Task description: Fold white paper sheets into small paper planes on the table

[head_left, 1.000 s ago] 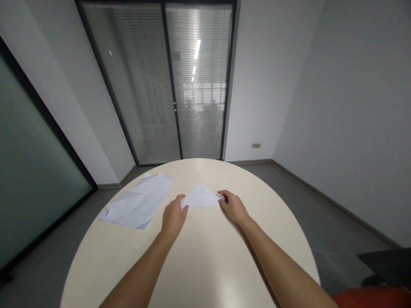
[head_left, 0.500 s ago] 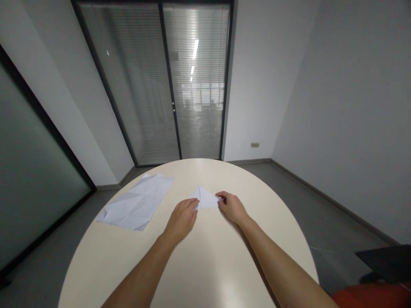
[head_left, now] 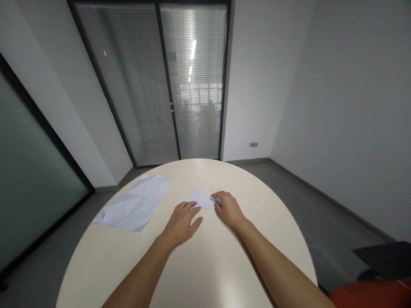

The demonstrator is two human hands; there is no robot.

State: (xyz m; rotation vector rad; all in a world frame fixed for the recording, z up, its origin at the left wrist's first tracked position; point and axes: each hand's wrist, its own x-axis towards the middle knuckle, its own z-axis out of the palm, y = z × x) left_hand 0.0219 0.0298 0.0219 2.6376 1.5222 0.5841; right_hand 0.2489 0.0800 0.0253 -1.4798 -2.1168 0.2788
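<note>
A small folded white paper (head_left: 204,200), roughly triangular with its point away from me, lies on the cream round table (head_left: 199,256). My left hand (head_left: 183,221) rests at its left side, thumb spread away from the fingers, fingertips on the paper's lower left edge. At the right corner, my right hand (head_left: 227,208) pinches the paper between thumb and index finger. That corner is partly hidden by the fingers.
Creased white sheets (head_left: 136,203) lie at the table's left side. Beyond the far edge stands a glass partition with blinds (head_left: 199,128). A black and red object (head_left: 379,265), perhaps a chair, is at the lower right.
My left thumb has opened away from the fingers, off the paper. My right hand has shifted slightly left along the paper's right corner.
</note>
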